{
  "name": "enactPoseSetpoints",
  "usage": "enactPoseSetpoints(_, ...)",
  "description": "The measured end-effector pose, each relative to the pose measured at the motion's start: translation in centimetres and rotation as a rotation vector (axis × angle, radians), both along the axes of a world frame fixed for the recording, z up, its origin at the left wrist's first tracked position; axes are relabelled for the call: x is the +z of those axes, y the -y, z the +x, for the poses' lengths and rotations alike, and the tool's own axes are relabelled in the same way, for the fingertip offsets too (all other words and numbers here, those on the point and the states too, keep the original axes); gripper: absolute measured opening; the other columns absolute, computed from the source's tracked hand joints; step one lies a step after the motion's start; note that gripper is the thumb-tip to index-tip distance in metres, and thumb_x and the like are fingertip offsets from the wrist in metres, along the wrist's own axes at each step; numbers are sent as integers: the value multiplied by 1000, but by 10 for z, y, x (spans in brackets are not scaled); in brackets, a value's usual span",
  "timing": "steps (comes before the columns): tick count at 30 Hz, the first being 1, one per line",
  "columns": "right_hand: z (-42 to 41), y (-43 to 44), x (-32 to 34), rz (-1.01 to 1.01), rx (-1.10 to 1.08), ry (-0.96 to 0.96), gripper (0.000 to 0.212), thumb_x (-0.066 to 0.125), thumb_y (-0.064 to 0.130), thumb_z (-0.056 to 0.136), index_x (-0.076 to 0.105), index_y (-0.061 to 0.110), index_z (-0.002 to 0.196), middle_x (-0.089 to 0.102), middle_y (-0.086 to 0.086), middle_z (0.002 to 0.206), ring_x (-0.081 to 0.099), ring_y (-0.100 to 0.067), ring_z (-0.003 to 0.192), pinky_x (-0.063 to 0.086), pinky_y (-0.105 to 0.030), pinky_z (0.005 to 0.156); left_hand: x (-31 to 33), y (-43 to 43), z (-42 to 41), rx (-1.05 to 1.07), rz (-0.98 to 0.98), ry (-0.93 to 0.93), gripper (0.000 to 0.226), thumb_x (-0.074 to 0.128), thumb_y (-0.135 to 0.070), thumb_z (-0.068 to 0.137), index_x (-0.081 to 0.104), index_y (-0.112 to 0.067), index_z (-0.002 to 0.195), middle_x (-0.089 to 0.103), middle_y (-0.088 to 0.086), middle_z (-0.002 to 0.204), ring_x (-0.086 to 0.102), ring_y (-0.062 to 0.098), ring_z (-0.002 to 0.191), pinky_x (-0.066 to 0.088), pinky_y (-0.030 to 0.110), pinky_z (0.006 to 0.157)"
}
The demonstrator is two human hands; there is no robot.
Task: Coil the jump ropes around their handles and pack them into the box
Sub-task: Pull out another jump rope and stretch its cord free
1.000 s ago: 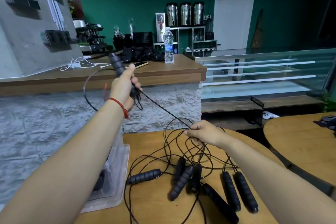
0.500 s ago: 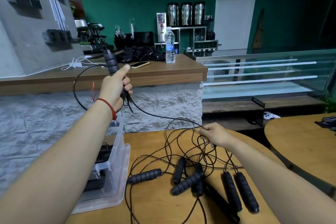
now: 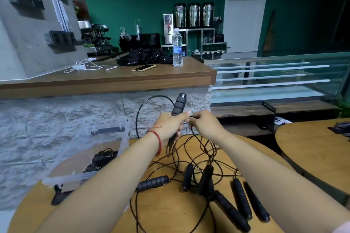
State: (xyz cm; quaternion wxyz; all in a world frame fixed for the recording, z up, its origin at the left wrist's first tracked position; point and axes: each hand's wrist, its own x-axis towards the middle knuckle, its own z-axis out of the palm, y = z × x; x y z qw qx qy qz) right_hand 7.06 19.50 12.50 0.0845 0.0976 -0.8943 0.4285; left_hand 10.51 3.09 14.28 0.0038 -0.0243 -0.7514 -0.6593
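Note:
My left hand [image 3: 170, 127] grips a black foam jump rope handle [image 3: 179, 103], held upright above the round wooden table [image 3: 170, 213]. My right hand [image 3: 203, 122] pinches the thin black rope [image 3: 147, 104] right beside that handle. The rope loops out to the left and hangs down into a tangle of ropes [image 3: 197, 153] on the table. Several more black handles [image 3: 240, 197] lie among the tangle. At the left stands a clear plastic box [image 3: 81, 174] with coiled ropes [image 3: 103, 158] inside.
A stone-faced counter with a wooden top [image 3: 113, 79] rises just behind the table, carrying a phone [image 3: 144, 67], a water bottle [image 3: 177, 47] and a white cable. A second round table [image 3: 314, 149] stands at the right. A glass display case lies beyond.
My left hand has come down and to the right with the handle. My right hand rose from the tangle on the table and now meets the left, pinching the rope beside the handle.

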Motion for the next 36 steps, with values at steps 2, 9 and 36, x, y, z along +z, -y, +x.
enactPoseSetpoints(2, 5, 7, 4, 59, 10, -74, 34, 63, 33, 101, 71, 8, 79, 64, -5, 65, 58, -24, 63, 42, -37, 60, -8, -8, -4, 116, 157, 20, 38, 75, -45, 96, 78, -8, 103, 51, 0, 58, 47, 15, 46, 42, 26, 47)
enactPoseSetpoints(9, 20, 16, 5, 144, 48, -272, 23, 62, 32, 99, 74, 28, 80, 70, 5, 71, 63, -11, 66, 50, -33, 60, -14, -10, -14, 108, 215, 175, 31, 74, -42, 96, 66, -14, 88, 58, -2, 57, 47, 14, 43, 41, 23, 45)
enactPoseSetpoints(36, 22, -50, -27, -110, 164, -148, 18, 58, 14, 104, 61, 29, 113, 58, 5, 116, 64, -10, 88, 57, -31, 75, 72, 81, -28, 509, 328, -327, 15, 76, -24, 96, 62, -18, 98, 68, -1, 72, 69, 10, 56, 49, 26, 46)
